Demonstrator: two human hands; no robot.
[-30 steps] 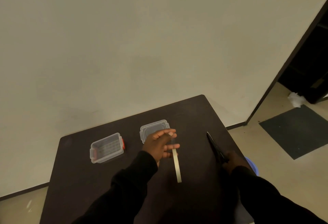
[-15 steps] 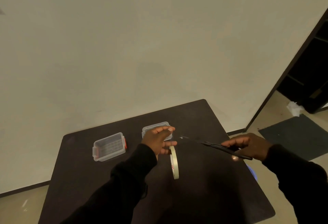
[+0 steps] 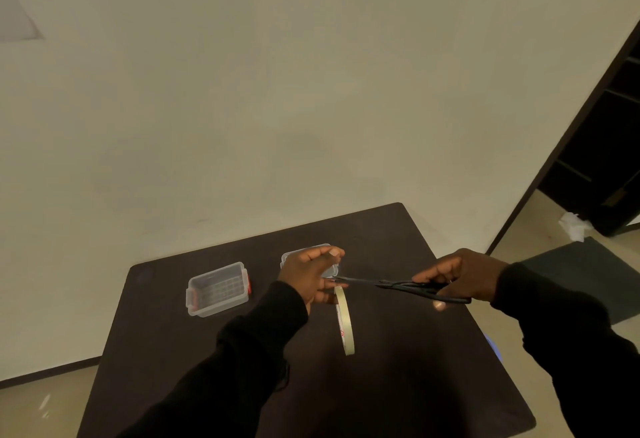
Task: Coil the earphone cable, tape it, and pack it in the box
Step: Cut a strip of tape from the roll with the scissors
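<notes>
The left hand is held above the dark table, near its middle, with the black-sleeved forearm reaching in from the near left. Its fingers are spread and slightly bent; the lower ones are seen at the top edge of a roll of pale tape, which hangs on edge just below the hand. Whether the roll is pinched or only held up by a strip of tape cannot be told, and any strip drawn between the fingers is too thin and dim to be made out.

The right hand is brought in from the right, its fingers curled through and around the handles of black scissors. The blades are pointed left, with their tips reaching the left hand's fingers just above the roll; how far the blades are parted is hard to judge.

A clear plastic box with red latches is set open on the table to the left of the left hand, well apart from it. Its clear lid lies flat on the far side of the left hand and is largely covered by it. The earphone cable cannot be found in view; if it is held in the left hand, it is hidden. The near part of both sleeves is cut off by the frame edge.
</notes>
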